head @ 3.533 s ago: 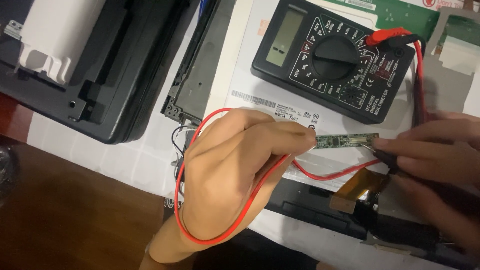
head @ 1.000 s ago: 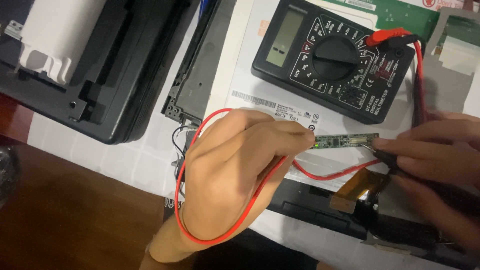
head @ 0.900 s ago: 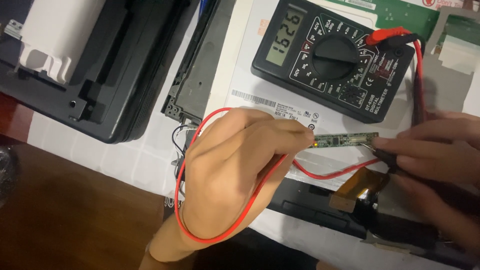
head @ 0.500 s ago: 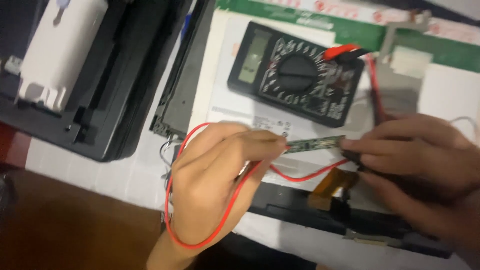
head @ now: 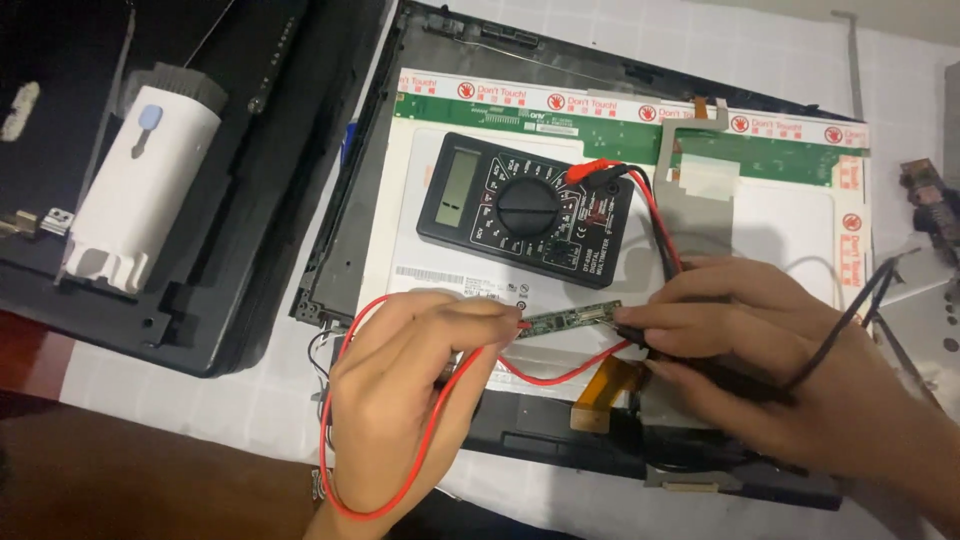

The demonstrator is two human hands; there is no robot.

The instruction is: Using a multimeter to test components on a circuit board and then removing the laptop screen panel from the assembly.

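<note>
My left hand (head: 405,400) pinches a red test probe, its tip touching the left end of a narrow green circuit strip (head: 565,320). The red lead (head: 400,480) loops around my left wrist. My right hand (head: 770,370) holds a black probe against the strip's right end, with a black lead (head: 850,320) running off to the right. A black multimeter (head: 525,205) lies just beyond, on the white back of a bare display panel (head: 790,215). Its screen looks blank.
A black laptop lid frame (head: 340,240) surrounds the panel. An open black device with a white cylinder (head: 140,200) sits at the left. An orange flex cable (head: 605,385) hangs below the strip. Small circuit parts (head: 930,200) lie at the right edge, on a white tiled surface.
The view has pulled back and tilted, showing the whole panel. Both hands stay on the strip with their probes. The multimeter showed digits briefly; its screen now looks blank.
</note>
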